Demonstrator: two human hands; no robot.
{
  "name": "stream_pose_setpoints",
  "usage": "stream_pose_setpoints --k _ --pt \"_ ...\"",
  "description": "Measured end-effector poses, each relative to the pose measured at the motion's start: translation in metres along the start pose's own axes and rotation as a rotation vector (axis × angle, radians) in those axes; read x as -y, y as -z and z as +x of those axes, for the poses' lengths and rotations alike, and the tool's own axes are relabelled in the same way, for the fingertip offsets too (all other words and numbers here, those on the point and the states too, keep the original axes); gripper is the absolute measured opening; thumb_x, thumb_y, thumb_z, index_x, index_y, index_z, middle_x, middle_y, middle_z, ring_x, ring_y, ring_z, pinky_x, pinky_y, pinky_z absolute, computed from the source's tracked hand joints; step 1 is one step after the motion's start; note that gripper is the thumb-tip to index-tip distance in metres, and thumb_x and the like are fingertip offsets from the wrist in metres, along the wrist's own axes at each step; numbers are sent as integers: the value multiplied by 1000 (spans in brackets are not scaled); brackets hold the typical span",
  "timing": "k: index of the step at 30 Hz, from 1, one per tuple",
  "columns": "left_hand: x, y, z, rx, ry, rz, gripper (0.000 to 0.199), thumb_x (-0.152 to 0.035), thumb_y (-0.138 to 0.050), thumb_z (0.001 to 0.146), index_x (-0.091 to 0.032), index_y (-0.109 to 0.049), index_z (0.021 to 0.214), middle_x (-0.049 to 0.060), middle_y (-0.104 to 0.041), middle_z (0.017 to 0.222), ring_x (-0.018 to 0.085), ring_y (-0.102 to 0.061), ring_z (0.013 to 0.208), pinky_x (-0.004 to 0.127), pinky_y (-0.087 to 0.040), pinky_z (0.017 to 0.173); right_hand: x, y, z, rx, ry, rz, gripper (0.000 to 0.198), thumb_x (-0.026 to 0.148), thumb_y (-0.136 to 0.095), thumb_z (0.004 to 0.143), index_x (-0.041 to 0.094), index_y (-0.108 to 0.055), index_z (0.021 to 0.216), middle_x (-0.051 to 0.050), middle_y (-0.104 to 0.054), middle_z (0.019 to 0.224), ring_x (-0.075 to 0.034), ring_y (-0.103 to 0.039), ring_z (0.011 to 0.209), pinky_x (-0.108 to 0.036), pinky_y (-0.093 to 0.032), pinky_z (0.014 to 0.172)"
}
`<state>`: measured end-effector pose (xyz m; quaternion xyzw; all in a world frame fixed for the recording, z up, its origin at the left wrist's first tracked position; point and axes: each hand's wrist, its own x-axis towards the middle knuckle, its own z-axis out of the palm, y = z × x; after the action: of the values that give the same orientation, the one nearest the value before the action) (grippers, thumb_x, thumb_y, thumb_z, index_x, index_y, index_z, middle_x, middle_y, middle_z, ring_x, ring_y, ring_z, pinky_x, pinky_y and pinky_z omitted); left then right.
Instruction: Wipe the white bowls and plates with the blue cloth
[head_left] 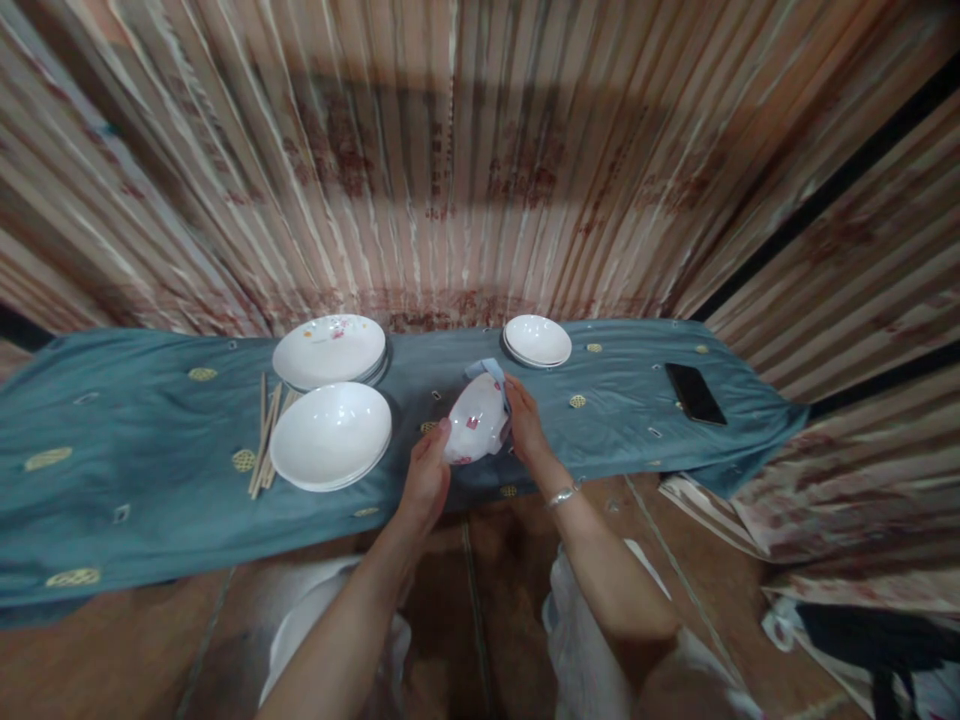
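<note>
A white bowl (474, 422) with small red flower prints is held tilted above the front part of the table, its outside facing me. My left hand (427, 468) grips its left edge, thumb on the outer wall. At the bowl's right side my right hand (526, 420) is closed on a light blue cloth (489, 370) pressed against the rim. The cloth also shows over the bowl's far edge. Some fingers of both hands are hidden behind the bowl. A silver bracelet (562, 494) circles the right wrist.
A teal patterned cloth covers the table (165, 440). Left of the hands are stacked plates (330, 350), large white bowls (331, 435) and several wooden chopsticks (264, 440). Small stacked bowls (538, 341) stand at the back; a black phone (695, 393) lies right. Curtains (480, 170) hang behind.
</note>
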<state>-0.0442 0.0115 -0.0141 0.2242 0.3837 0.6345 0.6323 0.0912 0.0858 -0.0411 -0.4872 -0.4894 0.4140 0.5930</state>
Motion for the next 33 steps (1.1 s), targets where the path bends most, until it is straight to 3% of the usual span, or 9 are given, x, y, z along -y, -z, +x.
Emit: stream_pose_setpoints --k 4,8,12,19,24,28,33 --pt "4 2 2 2 -36 22 51 -57 -85 55 -15 -72 81 6 -74 78 26 -69 94 37 -50 86 4 2 4 10 -22 11 43 47 -51 87 18 -67 114 -6 -73 114 -21 -66 104 -38 -49 98" --pt "3 7 6 -2 -101 107 47 -55 -82 60 -17 -73 85 4 -74 82 21 -67 83 33 -50 78 7 4 4 26 45 -54 41 47 -49 89 20 -68 113 -4 -73 113 -21 -65 106 -37 -49 99" --pt "-6 13 7 -16 -181 222 41 -45 -81 64 -18 -76 94 5 -76 95 22 -67 94 32 -47 88 9 3 2 52 140 -171 45 50 -45 92 20 -67 119 -6 -70 122 -22 -62 116 -40 -45 106" --pt "-26 11 -3 6 -69 175 39 -37 -80 63 -15 -77 95 9 -77 90 28 -68 96 41 -47 91 25 2 -14 161 368 -374 46 42 -37 99 21 -59 133 -9 -61 138 -20 -54 130 -41 -37 116" --pt "-28 8 -5 23 -67 124 29 -31 -78 60 -16 -76 85 7 -77 86 26 -69 92 38 -49 88 41 2 -36 247 512 -609 47 34 -34 102 23 -48 144 -10 -44 152 -22 -39 142 -46 -33 119" --pt "-23 9 -3 -13 -133 126 21 -29 -74 60 -17 -72 78 3 -74 76 19 -67 77 32 -50 77 46 -3 -54 298 637 -808 46 30 -38 100 27 -47 145 -7 -29 161 -27 -22 150 -54 -28 120" --pt "-20 12 -1 12 -220 251 18 -27 -60 68 -16 -70 79 2 -71 73 16 -60 65 28 -48 63 50 -10 -67 368 704 -947 48 29 -45 98 31 -46 146 -7 -27 161 -32 -12 152 -59 -24 119"
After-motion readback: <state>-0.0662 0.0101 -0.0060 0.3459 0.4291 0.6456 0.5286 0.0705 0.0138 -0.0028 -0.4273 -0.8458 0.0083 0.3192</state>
